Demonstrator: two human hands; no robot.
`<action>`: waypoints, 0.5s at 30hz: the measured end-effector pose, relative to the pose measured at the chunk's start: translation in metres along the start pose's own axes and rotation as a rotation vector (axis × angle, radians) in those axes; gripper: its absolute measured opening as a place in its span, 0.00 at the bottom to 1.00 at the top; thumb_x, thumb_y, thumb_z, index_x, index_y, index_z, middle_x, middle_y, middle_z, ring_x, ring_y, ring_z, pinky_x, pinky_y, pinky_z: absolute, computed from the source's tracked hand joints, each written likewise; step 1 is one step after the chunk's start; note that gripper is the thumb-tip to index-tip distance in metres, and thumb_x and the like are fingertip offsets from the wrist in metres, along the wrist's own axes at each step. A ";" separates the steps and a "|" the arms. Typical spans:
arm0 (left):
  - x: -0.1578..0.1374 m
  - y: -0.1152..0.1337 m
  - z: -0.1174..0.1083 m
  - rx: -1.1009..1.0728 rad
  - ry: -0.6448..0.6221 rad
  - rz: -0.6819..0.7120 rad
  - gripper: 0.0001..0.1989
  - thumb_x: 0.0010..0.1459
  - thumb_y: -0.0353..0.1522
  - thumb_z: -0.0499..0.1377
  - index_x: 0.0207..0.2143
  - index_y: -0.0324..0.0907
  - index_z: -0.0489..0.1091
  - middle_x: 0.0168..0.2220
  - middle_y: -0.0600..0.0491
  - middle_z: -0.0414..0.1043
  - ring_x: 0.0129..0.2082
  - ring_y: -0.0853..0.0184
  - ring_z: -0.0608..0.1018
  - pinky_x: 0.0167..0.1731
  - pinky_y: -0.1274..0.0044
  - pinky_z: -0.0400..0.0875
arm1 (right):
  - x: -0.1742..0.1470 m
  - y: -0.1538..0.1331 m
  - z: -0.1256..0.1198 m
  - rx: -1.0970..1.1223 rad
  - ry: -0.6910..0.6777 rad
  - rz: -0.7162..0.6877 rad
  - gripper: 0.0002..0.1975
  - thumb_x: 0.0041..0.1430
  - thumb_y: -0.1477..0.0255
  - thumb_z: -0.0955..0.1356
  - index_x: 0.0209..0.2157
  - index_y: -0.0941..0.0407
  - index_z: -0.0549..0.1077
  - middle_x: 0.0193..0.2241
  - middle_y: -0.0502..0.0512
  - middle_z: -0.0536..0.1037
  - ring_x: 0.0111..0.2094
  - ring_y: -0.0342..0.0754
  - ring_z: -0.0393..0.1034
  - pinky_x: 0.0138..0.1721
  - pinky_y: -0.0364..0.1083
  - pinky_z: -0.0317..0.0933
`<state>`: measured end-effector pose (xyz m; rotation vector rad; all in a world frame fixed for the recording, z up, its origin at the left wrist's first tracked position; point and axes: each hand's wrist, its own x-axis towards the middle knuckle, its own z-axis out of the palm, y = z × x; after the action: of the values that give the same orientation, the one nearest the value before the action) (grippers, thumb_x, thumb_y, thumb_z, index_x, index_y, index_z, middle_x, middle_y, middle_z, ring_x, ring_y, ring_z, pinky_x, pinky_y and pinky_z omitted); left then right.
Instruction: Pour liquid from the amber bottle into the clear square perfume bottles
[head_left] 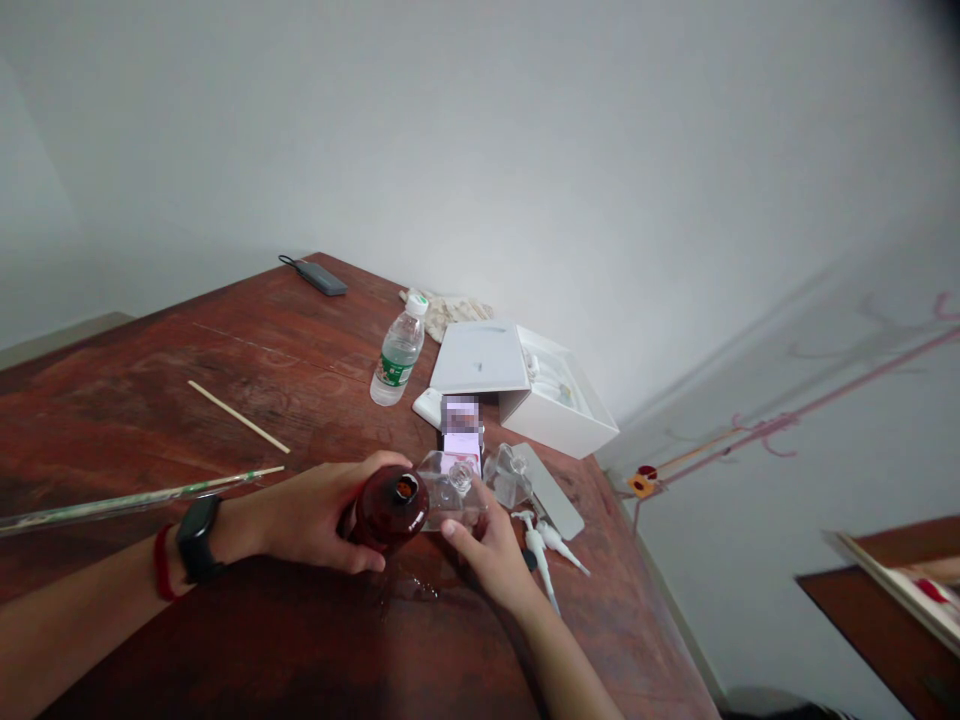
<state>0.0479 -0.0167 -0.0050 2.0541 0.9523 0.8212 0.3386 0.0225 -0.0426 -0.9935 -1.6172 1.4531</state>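
My left hand (330,515) is wrapped round a dark red-brown bottle (390,510) whose open mouth faces up toward me. Beside it, my right hand (491,545) grips a clear plastic bottle (450,490), its neck uncapped. The two bottles are side by side and seem to touch. A second clear bottle (508,475) stands just past my right hand. White pump heads (544,550) lie on the table to the right of that hand. A lit phone (461,435) is behind the clear bottle and partly hidden by it. Small wet spots shine on the wood below the bottles.
A water bottle (397,355) with a green label stands farther back, near a white box (559,400) and its lid (480,360). Chopsticks, one loose (238,416) and some wrapped (142,503), lie left. A grey device (319,277) rests near the far corner.
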 end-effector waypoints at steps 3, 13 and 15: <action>0.001 0.001 0.000 0.006 0.006 -0.004 0.43 0.53 0.42 0.74 0.67 0.48 0.62 0.59 0.49 0.78 0.53 0.52 0.84 0.53 0.70 0.78 | 0.000 0.002 -0.001 -0.011 -0.001 0.012 0.46 0.57 0.53 0.80 0.70 0.53 0.65 0.36 0.54 0.84 0.30 0.48 0.74 0.31 0.44 0.66; 0.002 -0.017 -0.006 0.063 0.096 0.023 0.38 0.49 0.45 0.76 0.59 0.47 0.68 0.51 0.51 0.82 0.48 0.54 0.86 0.46 0.73 0.78 | 0.003 0.005 -0.001 0.015 0.005 0.021 0.46 0.53 0.54 0.82 0.68 0.53 0.67 0.37 0.54 0.85 0.34 0.51 0.79 0.38 0.49 0.73; 0.003 -0.021 -0.007 0.024 0.135 0.036 0.40 0.49 0.47 0.77 0.60 0.46 0.68 0.51 0.50 0.83 0.47 0.53 0.86 0.46 0.72 0.78 | 0.002 0.004 0.000 0.013 0.003 -0.003 0.46 0.55 0.53 0.81 0.69 0.51 0.65 0.45 0.58 0.86 0.44 0.55 0.82 0.49 0.54 0.74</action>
<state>0.0361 -0.0025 -0.0169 2.0625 1.0057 0.9823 0.3380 0.0246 -0.0461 -0.9849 -1.6044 1.4582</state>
